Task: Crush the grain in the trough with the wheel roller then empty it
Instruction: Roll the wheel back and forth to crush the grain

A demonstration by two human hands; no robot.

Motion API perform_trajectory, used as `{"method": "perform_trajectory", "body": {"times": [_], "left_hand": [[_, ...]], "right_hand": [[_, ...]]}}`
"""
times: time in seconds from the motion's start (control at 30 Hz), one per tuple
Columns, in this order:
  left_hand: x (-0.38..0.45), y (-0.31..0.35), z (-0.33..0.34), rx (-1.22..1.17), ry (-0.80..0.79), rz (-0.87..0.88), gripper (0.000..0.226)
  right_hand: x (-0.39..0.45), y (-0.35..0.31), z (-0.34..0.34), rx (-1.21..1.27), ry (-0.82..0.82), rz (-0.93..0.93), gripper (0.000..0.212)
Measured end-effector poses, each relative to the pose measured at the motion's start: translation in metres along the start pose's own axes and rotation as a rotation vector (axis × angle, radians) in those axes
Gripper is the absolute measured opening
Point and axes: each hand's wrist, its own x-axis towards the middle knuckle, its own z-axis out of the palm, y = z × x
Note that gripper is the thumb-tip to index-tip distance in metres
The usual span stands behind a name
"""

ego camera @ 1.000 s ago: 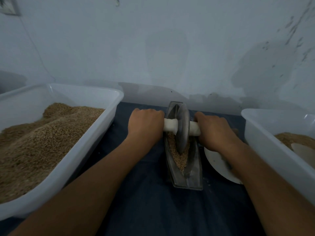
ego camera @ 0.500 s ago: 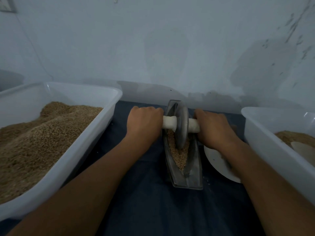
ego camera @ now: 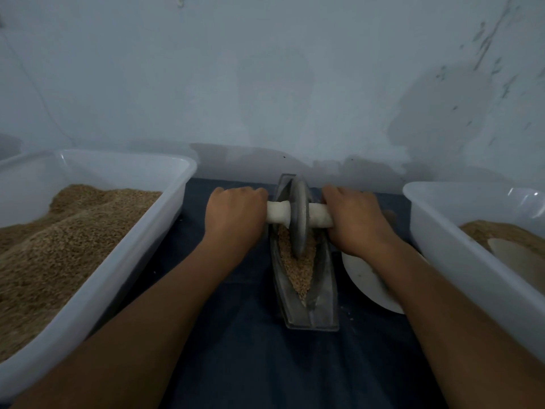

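Between two white tubs, the left hand [ego camera: 236, 214] and right hand [ego camera: 354, 219] grip the wheel roller [ego camera: 299, 216], now rolled farther up the trough [ego camera: 324, 290]; grain [ego camera: 298, 273] remains uncrushed.

Trough [ego camera: 321, 305] at the counter's [ego camera: 236, 335] middle with grain [ego camera: 298, 273] in it, wheel roller [ego camera: 299, 219] standing in its far half, grain-filled tub [ego camera: 124, 255] left, second tub [ego camera: 460, 261] right, plate [ego camera: 365, 281] between trough and right tub.
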Motion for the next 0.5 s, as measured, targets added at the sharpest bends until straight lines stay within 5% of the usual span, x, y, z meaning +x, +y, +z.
{"method": "perform_trajectory", "body": {"times": [0.5], "left_hand": [[0.021,0.005,0.002,0.037,0.002,-0.004,0.008]], "right_hand": [[0.023,0.007,0.008,-0.014,-0.158,0.074,0.04]]}}
